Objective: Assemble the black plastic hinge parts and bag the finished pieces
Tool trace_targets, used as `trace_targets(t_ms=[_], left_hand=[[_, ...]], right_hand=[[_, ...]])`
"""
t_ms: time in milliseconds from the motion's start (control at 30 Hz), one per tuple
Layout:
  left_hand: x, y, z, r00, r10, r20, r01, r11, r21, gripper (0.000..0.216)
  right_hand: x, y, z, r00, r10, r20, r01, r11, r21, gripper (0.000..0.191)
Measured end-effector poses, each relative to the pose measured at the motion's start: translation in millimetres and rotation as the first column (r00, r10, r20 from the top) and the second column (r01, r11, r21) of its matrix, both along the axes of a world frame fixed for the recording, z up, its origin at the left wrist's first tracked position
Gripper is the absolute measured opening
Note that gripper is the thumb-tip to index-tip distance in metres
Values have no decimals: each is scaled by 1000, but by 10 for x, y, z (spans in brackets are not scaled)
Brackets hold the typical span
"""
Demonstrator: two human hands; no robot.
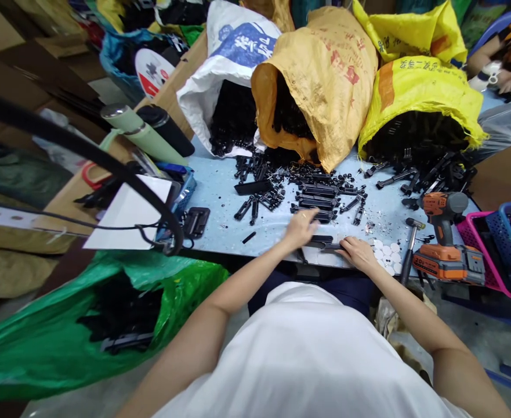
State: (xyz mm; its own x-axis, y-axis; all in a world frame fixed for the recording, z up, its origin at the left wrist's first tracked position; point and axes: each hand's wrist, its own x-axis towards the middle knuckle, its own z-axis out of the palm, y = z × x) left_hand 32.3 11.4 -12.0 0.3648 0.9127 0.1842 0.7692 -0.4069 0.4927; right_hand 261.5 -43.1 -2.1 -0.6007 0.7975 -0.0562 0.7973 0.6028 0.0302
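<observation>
My left hand point(301, 227) rests on the light blue table point(220, 191) near its front edge, fingers curled over a flat black plastic part point(322, 239). My right hand point(356, 253) lies just beside it, fingertips pinching the same long black strip point(331, 247). A stack of similar black plastic strips point(318, 200) sits right behind my hands, among scattered small black pieces point(259, 200). Several small white round pads point(388, 255) lie to the right of my right hand.
Orange cordless drill point(446, 244) and a hammer point(409, 249) stand at the right. Sacks of black parts, white point(233, 64), orange point(320, 75) and yellow point(420, 93), line the back. A green bag point(107, 313) sits lower left, pink and blue baskets point(503, 244) far right. Another person's arm point(494, 64) shows top right.
</observation>
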Motion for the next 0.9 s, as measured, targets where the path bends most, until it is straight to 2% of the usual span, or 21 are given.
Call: trace_targets(t_ms=[67,100,133,200,300,367,433,567,600,667,733,900], left_hand=[[-186,319,65,951,291,-110,-294,956,-10,35],[-270,478,91,912,362,-193,-372,928,-17,35],[-339,622,112,884,376,-279,-399,917,-30,33],[-411,828,130,854,326,-405,-382,922,-64,30],[-385,910,123,858,259,-444,-328,941,-85,29],[-344,847,117,864,257,-433,-315,947,-68,31],[-325,724,120,874,257,-412,-299,953,-39,32],[-347,362,126,935,255,-247,-246,967,68,30],[-356,255,122,952,234,-199,-222,971,84,29],[-375,41,108,973,176,-149,-166,983,74,27],[-401,-152,90,981,119,-151,-117,993,18,25],[-481,-416,72,974,46,-221,-67,994,-87,25]], right_hand=[[64,-3,-108,996,20,-85,-17,999,31,39],[81,-9,-149,993,22,-115,-17,999,44,39],[89,-17,-182,991,20,-136,-13,999,50,39],[89,-33,-220,986,16,-165,-7,999,53,39],[107,24,-206,976,-10,-218,24,998,60,38],[165,190,-154,962,-79,-261,103,991,81,37],[262,484,-78,935,-196,-296,231,969,88,35],[472,1284,66,849,-460,-258,489,870,59,34],[508,1472,86,844,-492,-215,513,857,55,38],[550,1773,100,863,-492,-115,496,868,13,46],[561,1950,86,886,-462,-48,460,887,-43,43],[579,1943,56,882,-470,-41,467,882,-65,31]])
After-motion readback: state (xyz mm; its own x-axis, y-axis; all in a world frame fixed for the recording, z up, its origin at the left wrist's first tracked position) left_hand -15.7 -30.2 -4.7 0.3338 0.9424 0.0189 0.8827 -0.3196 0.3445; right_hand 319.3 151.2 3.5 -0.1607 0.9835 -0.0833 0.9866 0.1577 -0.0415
